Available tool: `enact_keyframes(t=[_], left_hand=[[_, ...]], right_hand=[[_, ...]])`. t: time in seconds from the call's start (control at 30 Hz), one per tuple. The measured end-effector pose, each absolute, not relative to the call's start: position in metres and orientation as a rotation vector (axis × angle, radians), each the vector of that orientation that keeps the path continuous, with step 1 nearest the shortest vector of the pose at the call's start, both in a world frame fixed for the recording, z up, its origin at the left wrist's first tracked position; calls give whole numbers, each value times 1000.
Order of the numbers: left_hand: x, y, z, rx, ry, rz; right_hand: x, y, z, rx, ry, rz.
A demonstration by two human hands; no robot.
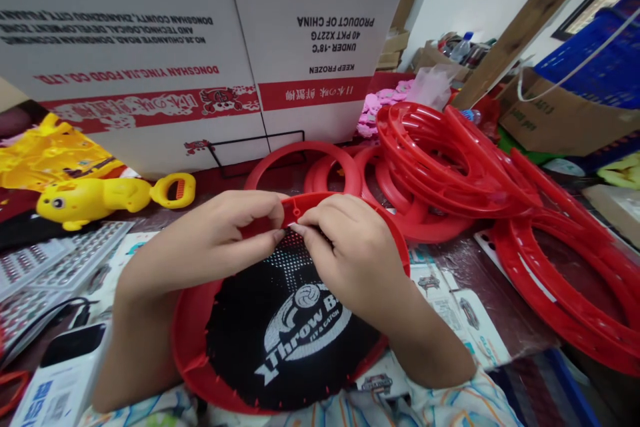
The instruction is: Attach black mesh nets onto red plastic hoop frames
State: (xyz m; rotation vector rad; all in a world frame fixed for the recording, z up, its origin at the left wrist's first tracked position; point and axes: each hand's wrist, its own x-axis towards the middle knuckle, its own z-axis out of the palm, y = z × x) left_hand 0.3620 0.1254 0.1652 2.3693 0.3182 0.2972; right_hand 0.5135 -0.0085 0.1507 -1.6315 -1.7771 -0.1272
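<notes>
A red plastic ring point(187, 340) rests tilted on my lap, with a black mesh net point(240, 327) printed "Throw B..., Fly & Catch" stretched inside it. Small red pegs along the near and left rim hold the net's edge. My left hand point(225, 233) is closed at the far rim, its thumb on the net's edge and its fingers over the ring. Close beside it, my right hand point(350, 247) pinches the same edge between thumb and fingers. The fingers partly hide the contact there, and my right hand covers part of the print.
Red half-rings point(450, 153) are piled at the right, with several red hoops point(305, 150) behind my hands. A large white carton point(150, 27) stands at the back. Left are a yellow toy point(100, 199), grey perforated trays point(95, 253) and a white box point(60, 380).
</notes>
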Motion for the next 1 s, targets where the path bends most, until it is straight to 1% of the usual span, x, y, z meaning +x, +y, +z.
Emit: enact_keyframes(t=[0.5, 0.77, 0.9, 1.0], left_hand=[[365, 120, 162, 2496, 362, 363], [361, 121, 161, 2497, 353, 332], [359, 120, 163, 2492, 358, 316], [359, 119, 165, 2490, 365, 286]], right_hand=[[520, -12, 151, -1730, -1780, -205], [534, -17, 160, -1616, -1788, 31], [537, -18, 161, -1576, -1777, 69], [536, -18, 161, -1604, -1666, 118]])
